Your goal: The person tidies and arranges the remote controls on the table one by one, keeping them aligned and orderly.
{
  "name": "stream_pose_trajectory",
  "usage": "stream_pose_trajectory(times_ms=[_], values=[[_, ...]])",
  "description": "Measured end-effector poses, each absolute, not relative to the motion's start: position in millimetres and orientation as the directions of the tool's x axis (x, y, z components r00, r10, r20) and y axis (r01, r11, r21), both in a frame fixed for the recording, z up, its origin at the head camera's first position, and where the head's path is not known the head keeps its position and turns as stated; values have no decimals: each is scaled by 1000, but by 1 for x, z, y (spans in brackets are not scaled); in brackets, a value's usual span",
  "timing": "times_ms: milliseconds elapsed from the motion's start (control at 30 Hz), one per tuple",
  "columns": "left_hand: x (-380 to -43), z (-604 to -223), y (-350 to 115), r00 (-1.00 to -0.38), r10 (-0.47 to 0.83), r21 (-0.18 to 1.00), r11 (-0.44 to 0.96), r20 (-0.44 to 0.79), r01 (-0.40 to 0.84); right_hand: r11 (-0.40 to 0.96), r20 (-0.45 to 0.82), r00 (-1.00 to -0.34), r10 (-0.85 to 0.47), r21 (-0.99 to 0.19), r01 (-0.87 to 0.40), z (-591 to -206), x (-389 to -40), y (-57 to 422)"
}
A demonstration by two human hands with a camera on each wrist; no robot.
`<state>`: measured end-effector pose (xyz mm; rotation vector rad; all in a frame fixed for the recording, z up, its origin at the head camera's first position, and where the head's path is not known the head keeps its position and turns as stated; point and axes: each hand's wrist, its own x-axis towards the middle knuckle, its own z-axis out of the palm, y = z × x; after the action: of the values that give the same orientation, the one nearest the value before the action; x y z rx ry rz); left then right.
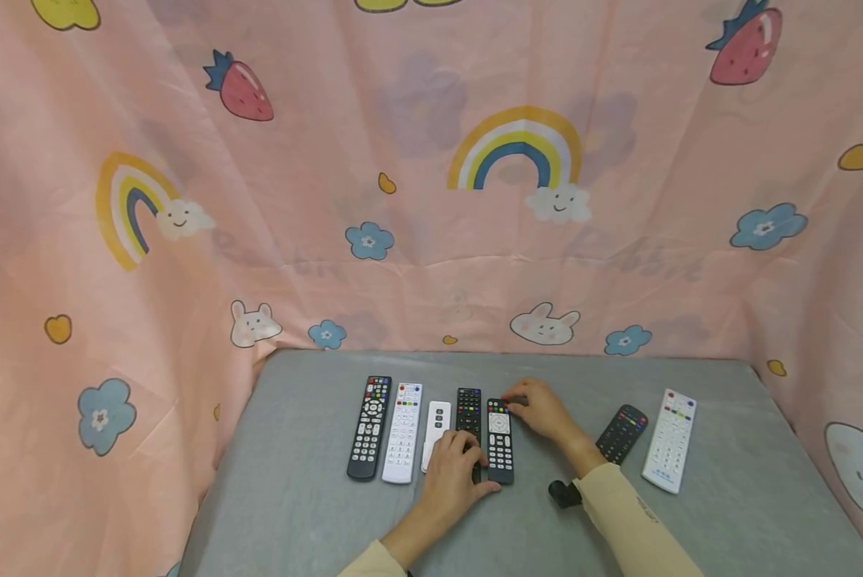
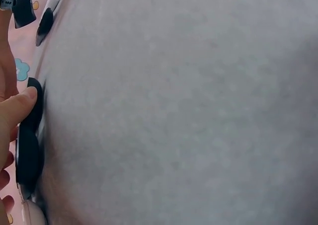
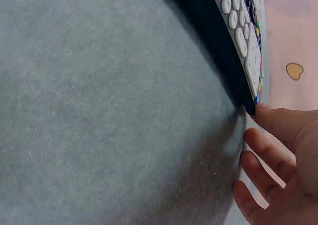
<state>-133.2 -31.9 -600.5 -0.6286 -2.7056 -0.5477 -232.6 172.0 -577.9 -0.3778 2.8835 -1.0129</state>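
Right hand, loosely open, touching the upper end of the black remote with its fingertips; the other fingers spread free in the right wrist view. Left hand, relaxed with fingers lightly bent, its thumb against the lower end of the same remote, which lies face up on the worktop. Just to the left, the dark remote lies partly beneath the left hand's fingers. Farther left, in a row: small white remote, its lower part partly covered by the left hand; white remote; long black remote. Well apart on the right, beyond the right forearm: small black remote and pale remote, both slanted. Behind, pink cloth.
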Motion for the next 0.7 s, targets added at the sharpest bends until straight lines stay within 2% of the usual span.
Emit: stream_pose_trajectory(times_ms=[367, 700], values=[[-138, -587, -36, -831, 324, 330, 805, 453, 493, 734, -14, -965, -262, -652, -190, -572, -235, 179], [-136, -589, -39, -833, 347, 322, 803, 430, 501, 744, 1, -963, -270, -634, -209, -574, -227, 183]])
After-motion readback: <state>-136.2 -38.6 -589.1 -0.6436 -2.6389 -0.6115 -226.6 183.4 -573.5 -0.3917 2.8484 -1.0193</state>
